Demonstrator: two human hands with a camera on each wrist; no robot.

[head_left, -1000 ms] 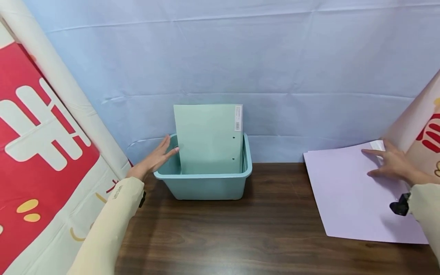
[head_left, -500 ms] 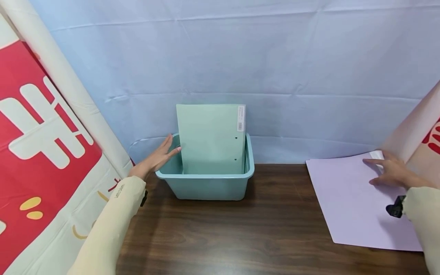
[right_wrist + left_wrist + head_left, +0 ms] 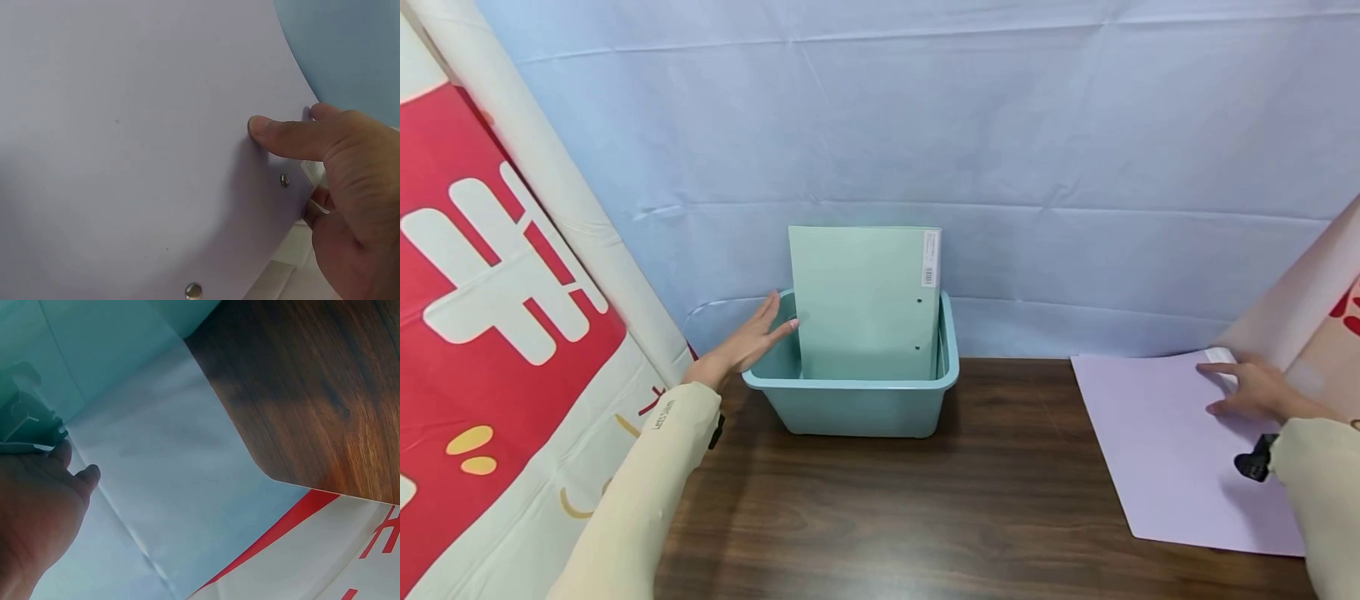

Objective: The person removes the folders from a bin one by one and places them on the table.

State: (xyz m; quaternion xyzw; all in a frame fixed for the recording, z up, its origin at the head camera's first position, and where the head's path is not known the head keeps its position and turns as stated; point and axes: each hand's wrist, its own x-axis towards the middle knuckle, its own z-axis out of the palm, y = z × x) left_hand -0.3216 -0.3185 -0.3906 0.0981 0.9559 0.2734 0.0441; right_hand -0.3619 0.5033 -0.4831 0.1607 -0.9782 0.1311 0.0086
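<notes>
A light teal tub (image 3: 857, 412) stands against the back cloth, with a mint-green folder (image 3: 865, 308) upright inside. The folder's front bears two small holes and a white barcode label (image 3: 931, 258). My left hand (image 3: 745, 342) is at the tub's left rim, fingers extended and thumb over the opening. The left wrist view has that hand (image 3: 44, 512) in shadow beside the tub (image 3: 125, 337). At the far right my right hand (image 3: 1258, 392) grips the far right corner of a lilac folder (image 3: 1165, 442). Its thumb (image 3: 275, 134) presses on top while other fingers wrap the edge.
The dark wooden table (image 3: 1000, 492) spans the space between tub and lilac folder. A pale blue cloth (image 3: 925, 125) hangs behind. Printed red and white cloth (image 3: 527, 275) borders the left side, and another printed cloth lies at the right.
The far edge of the lilac folder has come down and slightly nearer, with my right hand on its corner. My left hand stays by the tub. The head view has shifted slightly.
</notes>
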